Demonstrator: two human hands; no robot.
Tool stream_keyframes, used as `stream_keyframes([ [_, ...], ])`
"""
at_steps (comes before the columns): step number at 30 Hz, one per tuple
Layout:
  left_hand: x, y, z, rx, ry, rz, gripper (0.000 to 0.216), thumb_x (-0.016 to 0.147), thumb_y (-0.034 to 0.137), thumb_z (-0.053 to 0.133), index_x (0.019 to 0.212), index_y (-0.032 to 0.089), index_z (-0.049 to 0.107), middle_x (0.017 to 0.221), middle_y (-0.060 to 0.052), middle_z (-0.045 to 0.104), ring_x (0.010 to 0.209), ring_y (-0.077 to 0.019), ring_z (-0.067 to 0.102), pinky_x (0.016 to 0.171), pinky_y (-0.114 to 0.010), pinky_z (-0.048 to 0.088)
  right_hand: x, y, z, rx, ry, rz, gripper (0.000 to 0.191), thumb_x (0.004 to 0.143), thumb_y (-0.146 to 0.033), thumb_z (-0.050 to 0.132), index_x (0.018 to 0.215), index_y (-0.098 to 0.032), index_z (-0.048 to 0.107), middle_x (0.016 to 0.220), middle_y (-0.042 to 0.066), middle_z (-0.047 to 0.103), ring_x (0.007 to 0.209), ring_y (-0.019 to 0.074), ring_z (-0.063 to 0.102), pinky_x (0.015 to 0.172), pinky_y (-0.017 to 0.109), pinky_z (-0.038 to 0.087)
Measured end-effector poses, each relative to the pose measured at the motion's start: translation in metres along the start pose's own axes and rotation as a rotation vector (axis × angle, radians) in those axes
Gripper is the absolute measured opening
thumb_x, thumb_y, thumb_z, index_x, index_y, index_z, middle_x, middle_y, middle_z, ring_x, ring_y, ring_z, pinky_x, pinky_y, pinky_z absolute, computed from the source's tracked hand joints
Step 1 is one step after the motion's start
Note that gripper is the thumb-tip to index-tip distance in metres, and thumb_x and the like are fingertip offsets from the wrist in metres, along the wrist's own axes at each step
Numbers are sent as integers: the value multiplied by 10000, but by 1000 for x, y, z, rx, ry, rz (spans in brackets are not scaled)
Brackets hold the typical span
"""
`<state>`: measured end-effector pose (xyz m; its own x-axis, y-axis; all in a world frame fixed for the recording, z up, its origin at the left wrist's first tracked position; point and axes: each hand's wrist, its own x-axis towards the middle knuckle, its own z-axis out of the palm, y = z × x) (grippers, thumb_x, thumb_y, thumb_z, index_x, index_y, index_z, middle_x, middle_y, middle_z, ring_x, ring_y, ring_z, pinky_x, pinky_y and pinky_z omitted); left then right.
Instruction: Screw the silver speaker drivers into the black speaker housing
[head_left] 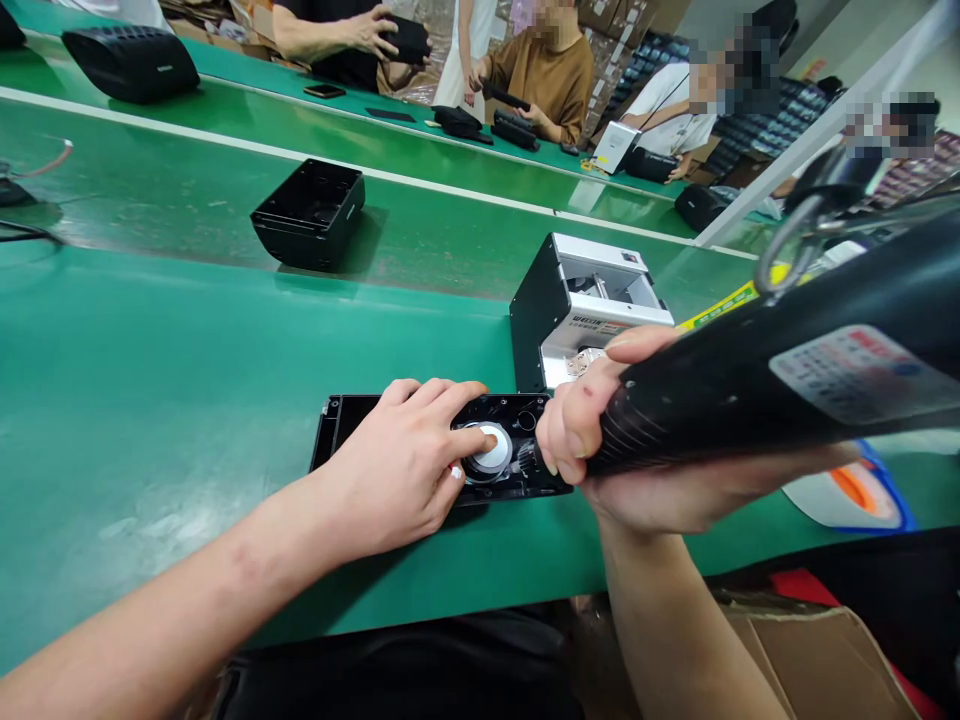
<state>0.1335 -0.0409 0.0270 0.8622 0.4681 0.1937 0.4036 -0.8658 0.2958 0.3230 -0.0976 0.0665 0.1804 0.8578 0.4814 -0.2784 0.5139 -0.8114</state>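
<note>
The green table point(187, 400) spreads below the fingers. The right hand point(645, 495) has its fingers curled tight around a big black power screwdriver point(720, 390). Just past them sits a screw feeder point(536, 320). A black panel point(352, 415) lies under the left hand point(405, 455), whose fingers bend, a bit apart, gripping nothing I can see. One fingertip rests on a round speaker point(500, 458). It looks like screwing time; the next move calls for a straight, steady push.
</note>
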Motion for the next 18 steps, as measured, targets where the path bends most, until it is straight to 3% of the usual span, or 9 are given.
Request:
stream_keyframes([
  [4,-1,-2,3,8,38,10,390,906,144,470,1147,278,746,1554,-116,549,1232,-337,605,1010,-590,470,0,4,-3,25,-34,-5,506,921,-747,688,1044,-266,785,557,-27,639,324,149,463,303,265,385],
  [10,0,-4,6,2,72,23,410,891,148,457,1144,278,752,1531,-132,569,1201,-349,611,989,-601,476,-5,8,-7,93,10,21,571,824,-773,801,1032,-242,815,574,-13,656,340,146,484,322,256,390],
  [15,-1,-4,6,-13,77,25,430,873,139,459,1144,286,758,1518,-127,580,1248,-346,604,1017,-602,477,-5,11,-6,43,-61,-77,537,989,-707,582,1082,-231,812,569,-14,640,327,144,464,309,258,370],
  [18,-1,-4,6,-19,63,19,439,866,138,470,1165,287,756,1545,-131,565,1298,-349,593,1048,-615,474,-4,16,-6,45,-82,-110,549,1021,-676,513,1111,-216,800,567,-12,636,324,140,459,309,251,358],
])
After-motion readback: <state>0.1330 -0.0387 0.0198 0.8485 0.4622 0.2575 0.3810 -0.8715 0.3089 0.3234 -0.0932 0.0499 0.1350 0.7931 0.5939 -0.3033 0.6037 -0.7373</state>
